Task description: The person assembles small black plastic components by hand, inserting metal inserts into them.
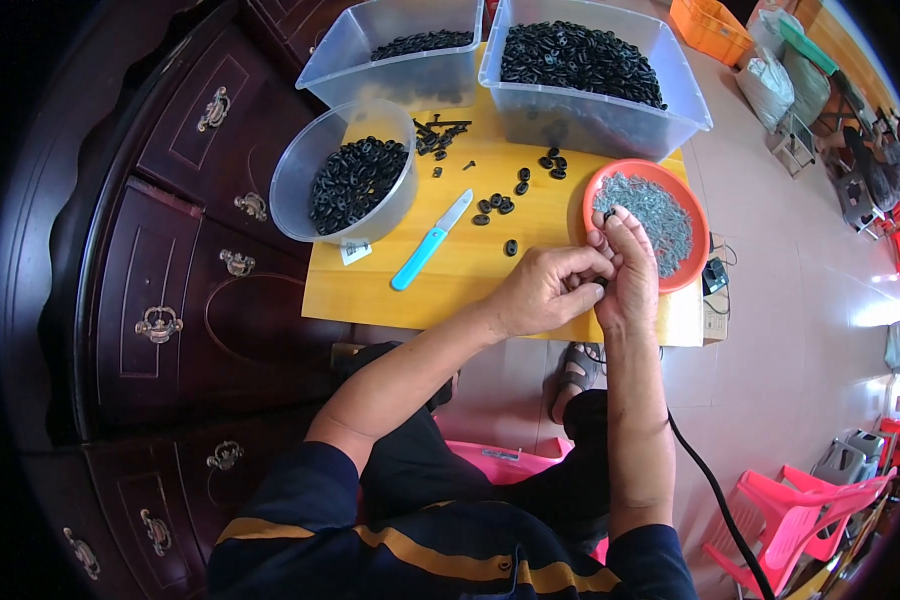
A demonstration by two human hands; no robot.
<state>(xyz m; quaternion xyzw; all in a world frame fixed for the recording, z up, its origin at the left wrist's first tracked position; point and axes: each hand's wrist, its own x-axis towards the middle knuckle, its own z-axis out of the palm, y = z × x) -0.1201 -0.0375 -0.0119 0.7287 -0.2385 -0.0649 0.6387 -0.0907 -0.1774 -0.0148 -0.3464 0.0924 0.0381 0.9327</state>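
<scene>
One small black part is pinched at the fingertips of the right hand, above a yellow table. The left hand meets the right from the side, its thumb and index finger at a mostly hidden black piece; whether it grasps this piece cannot be told. Just beyond the grip stands an orange-red bowl of small silvery pieces; left of the grip lie loose black oval parts and a turquoise-handled knife.
</scene>
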